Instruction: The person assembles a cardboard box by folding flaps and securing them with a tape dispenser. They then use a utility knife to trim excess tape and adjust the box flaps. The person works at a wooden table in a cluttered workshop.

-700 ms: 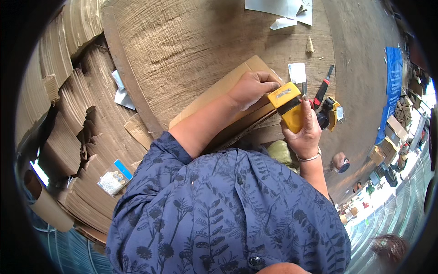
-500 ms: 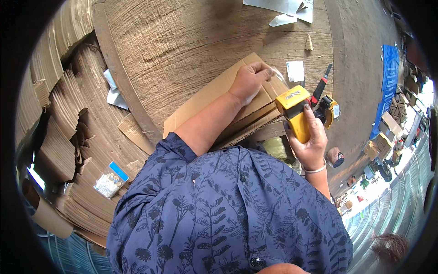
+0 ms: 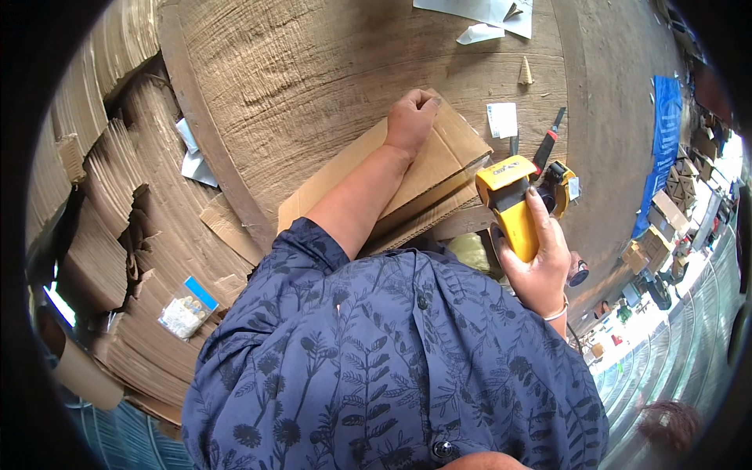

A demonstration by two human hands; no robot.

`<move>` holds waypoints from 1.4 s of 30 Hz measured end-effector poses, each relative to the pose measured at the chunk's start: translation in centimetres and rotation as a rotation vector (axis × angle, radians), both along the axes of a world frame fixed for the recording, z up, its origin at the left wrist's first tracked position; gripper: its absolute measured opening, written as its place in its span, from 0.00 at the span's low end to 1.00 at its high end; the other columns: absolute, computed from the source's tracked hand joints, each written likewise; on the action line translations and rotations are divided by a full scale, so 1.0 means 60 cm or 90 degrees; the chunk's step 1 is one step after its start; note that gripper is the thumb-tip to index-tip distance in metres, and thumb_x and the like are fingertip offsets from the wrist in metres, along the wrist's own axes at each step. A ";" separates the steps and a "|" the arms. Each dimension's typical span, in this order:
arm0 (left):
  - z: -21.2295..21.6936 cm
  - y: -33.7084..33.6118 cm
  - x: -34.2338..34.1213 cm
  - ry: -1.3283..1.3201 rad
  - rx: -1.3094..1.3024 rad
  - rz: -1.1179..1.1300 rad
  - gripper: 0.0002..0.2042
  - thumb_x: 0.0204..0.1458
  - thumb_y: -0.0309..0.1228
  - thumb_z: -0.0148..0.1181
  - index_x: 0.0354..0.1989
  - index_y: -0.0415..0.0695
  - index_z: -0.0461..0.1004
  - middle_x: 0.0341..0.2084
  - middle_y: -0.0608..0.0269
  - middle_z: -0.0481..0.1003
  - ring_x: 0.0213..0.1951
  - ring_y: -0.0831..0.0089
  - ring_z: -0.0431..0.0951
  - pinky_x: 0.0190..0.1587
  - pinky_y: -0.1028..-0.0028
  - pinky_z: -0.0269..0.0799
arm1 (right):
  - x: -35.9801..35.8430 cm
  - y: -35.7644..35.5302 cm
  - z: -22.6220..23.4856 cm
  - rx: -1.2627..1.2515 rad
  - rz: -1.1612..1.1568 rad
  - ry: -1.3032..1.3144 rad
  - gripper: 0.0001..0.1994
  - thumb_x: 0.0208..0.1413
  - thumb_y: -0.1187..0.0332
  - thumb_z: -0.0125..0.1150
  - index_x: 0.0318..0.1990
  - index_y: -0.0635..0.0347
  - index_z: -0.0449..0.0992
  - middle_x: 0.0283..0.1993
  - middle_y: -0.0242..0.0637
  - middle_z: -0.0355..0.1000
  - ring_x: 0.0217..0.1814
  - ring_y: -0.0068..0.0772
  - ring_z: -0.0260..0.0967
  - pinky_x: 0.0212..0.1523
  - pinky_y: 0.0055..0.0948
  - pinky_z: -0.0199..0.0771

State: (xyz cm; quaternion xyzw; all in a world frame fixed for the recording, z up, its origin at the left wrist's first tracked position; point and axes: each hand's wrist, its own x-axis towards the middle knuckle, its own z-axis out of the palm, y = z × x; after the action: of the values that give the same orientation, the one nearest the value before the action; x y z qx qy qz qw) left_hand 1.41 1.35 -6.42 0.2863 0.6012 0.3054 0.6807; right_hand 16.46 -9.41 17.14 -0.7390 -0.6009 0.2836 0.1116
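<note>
A long brown cardboard box (image 3: 446, 145) lies slantwise on the worn wooden table before me. My left hand (image 3: 411, 121) rests on its top near the far corner, fingers curled closed; whatever may be in them is hidden. My right hand (image 3: 540, 262) grips a yellow-and-black handheld tape dispenser (image 3: 517, 219), held up just off the box's right end. A bit of clear film, seemingly tape, shows at that end. Right beside the dispenser lie a red-and-black utility knife (image 3: 548, 145) and a second yellow-and-black tool (image 3: 562, 192), partly covered by the first.
White paper slips (image 3: 502, 120) and a small cone-shaped piece (image 3: 526, 70) lie beyond the box. Stacked cardboard sheets (image 3: 149, 204) fill the left side, with a clear bag of small parts (image 3: 188, 309) on them. A blue sheet (image 3: 666, 141) hangs at the right.
My left hand has moved left and away from me along the box top, its fingers now curled tighter. My right hand and the dispenser have shifted slightly right and nearer me.
</note>
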 end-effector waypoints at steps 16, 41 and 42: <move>-0.001 -0.031 -0.046 0.078 0.405 -0.346 0.22 0.53 0.36 0.64 0.55 0.40 0.69 0.58 0.52 0.68 0.60 0.54 0.67 0.62 0.63 0.63 | 0.055 -0.098 -0.191 0.257 0.012 0.106 0.41 0.36 0.77 0.70 0.65 0.53 0.63 0.38 0.43 0.69 0.37 0.46 0.71 0.40 0.37 0.73; 0.140 -0.128 0.047 0.612 0.420 -0.537 0.29 0.58 0.39 0.51 0.65 0.34 0.56 0.65 0.44 0.59 0.66 0.54 0.60 0.65 0.60 0.58 | 0.109 -0.064 -0.105 0.245 0.017 0.221 0.34 0.43 0.62 0.71 0.62 0.47 0.69 0.45 0.47 0.75 0.44 0.44 0.75 0.46 0.35 0.75; 0.140 -0.130 0.048 0.613 0.421 -0.530 0.29 0.59 0.39 0.51 0.65 0.35 0.58 0.65 0.45 0.60 0.65 0.55 0.61 0.64 0.61 0.60 | 0.108 -0.060 -0.069 0.220 0.040 0.165 0.33 0.43 0.61 0.70 0.61 0.46 0.70 0.45 0.48 0.75 0.45 0.45 0.75 0.47 0.35 0.75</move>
State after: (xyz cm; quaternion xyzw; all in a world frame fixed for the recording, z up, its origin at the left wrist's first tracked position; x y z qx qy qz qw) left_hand 4.27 -6.46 1.97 0.7864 0.5515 0.0263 0.2771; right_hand 22.96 -13.01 12.97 -0.6474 -0.6438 0.2723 0.3037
